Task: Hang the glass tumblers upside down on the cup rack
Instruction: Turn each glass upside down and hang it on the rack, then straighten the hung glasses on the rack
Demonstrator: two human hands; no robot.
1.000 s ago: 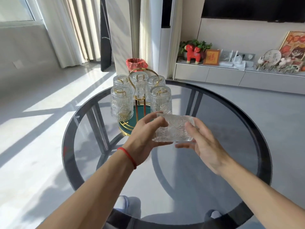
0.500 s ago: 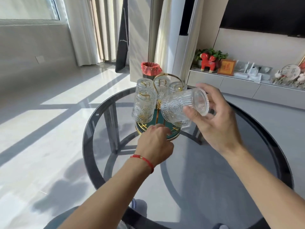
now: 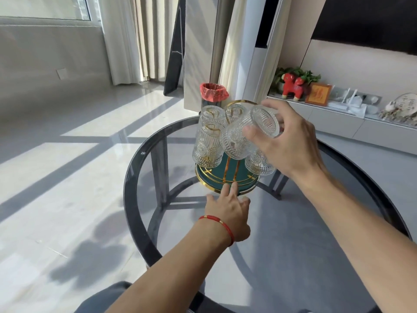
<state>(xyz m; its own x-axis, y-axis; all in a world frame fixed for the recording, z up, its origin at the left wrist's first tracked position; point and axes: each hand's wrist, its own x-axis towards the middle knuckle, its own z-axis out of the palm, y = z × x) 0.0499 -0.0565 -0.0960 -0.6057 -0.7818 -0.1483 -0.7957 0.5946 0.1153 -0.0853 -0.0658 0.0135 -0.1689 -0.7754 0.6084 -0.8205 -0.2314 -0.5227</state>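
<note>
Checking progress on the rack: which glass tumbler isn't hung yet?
The tilted tumbler gripped in the right hand; the other tumblers already hang upside down on the cup rack.

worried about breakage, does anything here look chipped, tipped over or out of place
Nothing stands out. The hung glasses sit upside down on the rack; the only tilted glass is the one in the right hand. The left hand touches the rack's base.

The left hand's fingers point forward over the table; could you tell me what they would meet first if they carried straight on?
Most likely the gold rim of the cup rack's green base: the left hand has its fingertips right at that edge. Whether they touch already is unclear.
</note>
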